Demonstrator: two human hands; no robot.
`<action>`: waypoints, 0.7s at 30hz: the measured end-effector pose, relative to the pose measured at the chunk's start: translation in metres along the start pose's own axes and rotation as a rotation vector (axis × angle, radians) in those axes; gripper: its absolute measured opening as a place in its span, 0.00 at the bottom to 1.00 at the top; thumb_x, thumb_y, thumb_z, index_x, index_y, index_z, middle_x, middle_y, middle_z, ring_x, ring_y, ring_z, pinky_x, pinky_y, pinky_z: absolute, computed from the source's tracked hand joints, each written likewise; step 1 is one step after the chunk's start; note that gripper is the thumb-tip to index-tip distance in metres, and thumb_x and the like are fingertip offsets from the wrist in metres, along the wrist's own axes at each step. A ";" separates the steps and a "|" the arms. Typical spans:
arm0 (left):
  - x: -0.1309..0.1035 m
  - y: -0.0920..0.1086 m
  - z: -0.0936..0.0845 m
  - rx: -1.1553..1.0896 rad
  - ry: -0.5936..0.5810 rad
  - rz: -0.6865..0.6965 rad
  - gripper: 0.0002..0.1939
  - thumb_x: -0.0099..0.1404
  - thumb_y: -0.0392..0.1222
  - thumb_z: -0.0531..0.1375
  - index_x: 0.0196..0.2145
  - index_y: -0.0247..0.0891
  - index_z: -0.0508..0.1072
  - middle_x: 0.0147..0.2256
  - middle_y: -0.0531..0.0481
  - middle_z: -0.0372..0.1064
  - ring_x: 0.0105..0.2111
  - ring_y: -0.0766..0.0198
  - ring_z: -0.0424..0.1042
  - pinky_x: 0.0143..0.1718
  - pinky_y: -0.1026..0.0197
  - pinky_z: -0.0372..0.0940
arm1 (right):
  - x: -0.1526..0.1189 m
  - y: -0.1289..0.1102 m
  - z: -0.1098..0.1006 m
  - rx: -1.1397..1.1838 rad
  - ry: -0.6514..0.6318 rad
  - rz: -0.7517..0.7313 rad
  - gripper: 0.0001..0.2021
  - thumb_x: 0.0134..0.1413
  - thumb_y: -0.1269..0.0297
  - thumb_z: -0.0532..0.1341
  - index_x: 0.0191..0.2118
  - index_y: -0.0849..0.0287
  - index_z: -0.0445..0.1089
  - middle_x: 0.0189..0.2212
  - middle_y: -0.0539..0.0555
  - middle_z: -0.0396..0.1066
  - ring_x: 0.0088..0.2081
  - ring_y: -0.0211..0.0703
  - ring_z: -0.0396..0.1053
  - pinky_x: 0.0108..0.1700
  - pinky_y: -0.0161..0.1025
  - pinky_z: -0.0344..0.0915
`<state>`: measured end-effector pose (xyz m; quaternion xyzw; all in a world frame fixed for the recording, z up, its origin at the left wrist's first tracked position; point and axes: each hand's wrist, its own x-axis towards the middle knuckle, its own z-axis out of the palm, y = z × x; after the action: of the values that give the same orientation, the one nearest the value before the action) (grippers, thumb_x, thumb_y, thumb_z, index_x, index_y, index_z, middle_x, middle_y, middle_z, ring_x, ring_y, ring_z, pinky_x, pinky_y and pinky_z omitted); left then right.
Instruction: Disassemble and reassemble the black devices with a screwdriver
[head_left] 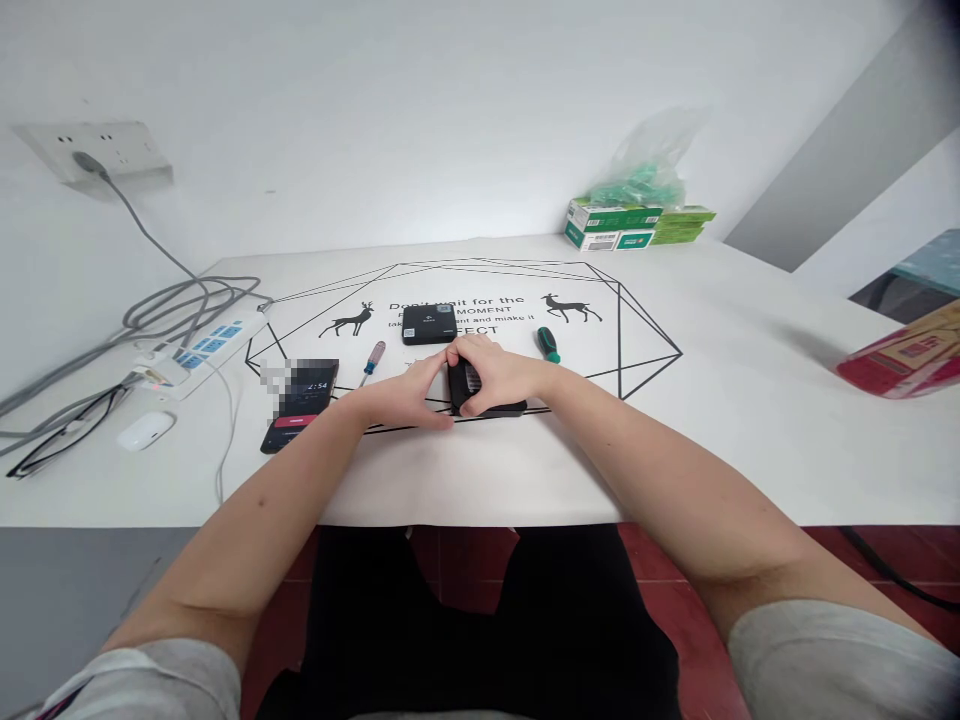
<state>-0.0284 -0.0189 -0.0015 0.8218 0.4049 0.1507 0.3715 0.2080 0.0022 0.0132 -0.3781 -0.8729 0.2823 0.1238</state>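
Note:
Both hands meet over a black device [506, 408] lying on the printed white mat near the table's front. My right hand [487, 372] grips it from above, thumb and fingers curled on its left part. My left hand [412, 392] is at the device's left edge, its thumb and fingers spread apart, fingertips touching the right hand's fingers. Part of the device is hidden under the hands. Behind it lies a flat black box [429, 325] with small labels. A screwdriver with a blue and clear handle [376, 355] lies to the left, a green-handled one [548, 344] to the right.
At the left are a phone [302, 400], a white power strip [214, 345] with grey cables, a white earphone case [145, 431] and glasses [64, 435]. Green and white boxes [615, 218] with a plastic bag stand at the back right. A red package [904, 352] is far right.

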 end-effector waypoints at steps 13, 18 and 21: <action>0.011 0.002 0.016 -0.042 0.132 0.014 0.59 0.50 0.52 0.80 0.73 0.42 0.60 0.71 0.34 0.60 0.72 0.30 0.58 0.71 0.32 0.58 | 0.002 0.004 0.002 0.046 0.073 -0.071 0.32 0.33 0.55 0.74 0.45 0.51 0.59 0.52 0.57 0.65 0.57 0.63 0.61 0.61 0.61 0.65; 0.011 0.001 0.016 -0.042 0.152 0.014 0.62 0.48 0.51 0.80 0.75 0.43 0.60 0.66 0.36 0.66 0.69 0.29 0.62 0.68 0.32 0.61 | 0.002 0.004 0.003 0.085 0.125 -0.081 0.32 0.34 0.55 0.73 0.47 0.51 0.61 0.52 0.57 0.67 0.58 0.63 0.63 0.62 0.61 0.65; 0.010 -0.001 0.015 -0.059 0.158 0.002 0.69 0.46 0.53 0.81 0.79 0.45 0.54 0.68 0.34 0.64 0.71 0.28 0.58 0.70 0.31 0.58 | 0.001 0.009 0.000 0.187 0.196 -0.120 0.33 0.37 0.54 0.72 0.52 0.52 0.64 0.56 0.59 0.67 0.60 0.62 0.65 0.64 0.60 0.65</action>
<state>-0.0147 -0.0176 -0.0131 0.7964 0.4276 0.2271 0.3624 0.2126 0.0082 0.0084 -0.3380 -0.8474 0.3162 0.2600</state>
